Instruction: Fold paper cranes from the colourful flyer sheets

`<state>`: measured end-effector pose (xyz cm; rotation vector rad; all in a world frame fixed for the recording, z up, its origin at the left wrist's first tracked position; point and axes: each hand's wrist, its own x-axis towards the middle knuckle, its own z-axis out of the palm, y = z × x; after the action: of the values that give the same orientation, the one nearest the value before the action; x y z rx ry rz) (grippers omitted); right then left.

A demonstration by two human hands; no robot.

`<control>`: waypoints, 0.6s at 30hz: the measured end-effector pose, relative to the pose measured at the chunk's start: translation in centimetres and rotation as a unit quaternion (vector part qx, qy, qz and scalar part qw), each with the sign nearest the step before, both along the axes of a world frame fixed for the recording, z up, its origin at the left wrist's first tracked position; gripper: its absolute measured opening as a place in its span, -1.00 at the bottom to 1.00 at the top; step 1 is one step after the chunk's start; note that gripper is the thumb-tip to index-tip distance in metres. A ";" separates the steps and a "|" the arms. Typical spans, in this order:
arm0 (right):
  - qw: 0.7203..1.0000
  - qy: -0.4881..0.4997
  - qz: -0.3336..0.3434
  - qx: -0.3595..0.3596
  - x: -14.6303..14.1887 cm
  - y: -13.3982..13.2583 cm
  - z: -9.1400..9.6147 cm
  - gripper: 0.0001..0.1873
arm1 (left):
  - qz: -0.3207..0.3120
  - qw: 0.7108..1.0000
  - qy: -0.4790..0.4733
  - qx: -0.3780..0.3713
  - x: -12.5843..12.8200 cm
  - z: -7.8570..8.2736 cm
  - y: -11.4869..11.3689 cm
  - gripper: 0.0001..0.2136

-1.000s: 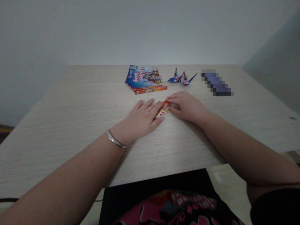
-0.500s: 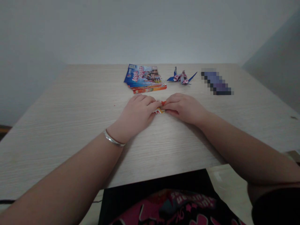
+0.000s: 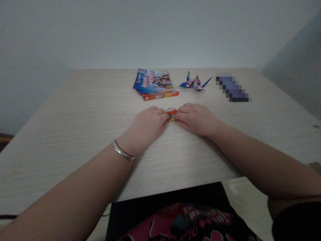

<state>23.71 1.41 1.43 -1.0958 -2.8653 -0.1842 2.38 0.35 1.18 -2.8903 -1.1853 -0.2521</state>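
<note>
Between my hands, low over the table, is a small folded piece of printed paper (image 3: pixel 172 111), orange-red on top with a yellowish part below. My left hand (image 3: pixel 151 124) pinches its left side with thumb and fingers together, a silver bangle on the wrist. The right side is gripped by my right hand (image 3: pixel 197 117), fingers curled and pressed together. Much of the paper is hidden behind the fingers. Just beyond the hands lies a fanned stack of printed leaflets (image 3: pixel 155 82), blue with orange edges. To its right stand folded paper cranes (image 3: pixel 195 83) in blue, white and red.
A pixelated dark flat object (image 3: pixel 233 88) lies at the back right of the pale wooden table (image 3: pixel 82 124). The wall (image 3: pixel 160 33) rises behind the table's far edge. At the near edge is my dark printed clothing (image 3: pixel 175 221).
My fingers have shifted on the folded paper, and more of its orange-red top now shows. Both hands stay pinched on it, the left slightly lower. The leaflets and cranes rest as before.
</note>
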 end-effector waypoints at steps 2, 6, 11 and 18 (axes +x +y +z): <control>1.000 0.011 -0.004 -0.003 0.1 0.0 -0.1 -0.69 | 0.020 1.000 -0.002 0.002 0.0 0.1 -0.1 -0.73; 0.999 0.032 -0.011 -0.009 0.2 0.0 -0.3 -0.72 | 0.037 0.999 0.013 0.006 0.0 0.4 0.0 -0.73; 0.999 0.048 -0.009 -0.001 0.1 0.1 -0.4 -0.73 | 0.016 0.999 0.019 0.021 0.0 0.5 -0.1 -0.73; 0.989 0.149 0.003 -0.024 0.4 0.6 -1.2 -0.78 | 0.055 0.998 0.009 0.000 0.2 0.6 -0.6 -0.74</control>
<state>24.06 1.98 0.26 -1.0240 -2.6180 0.0461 2.59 -0.20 1.76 -2.8076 -1.3367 -0.2259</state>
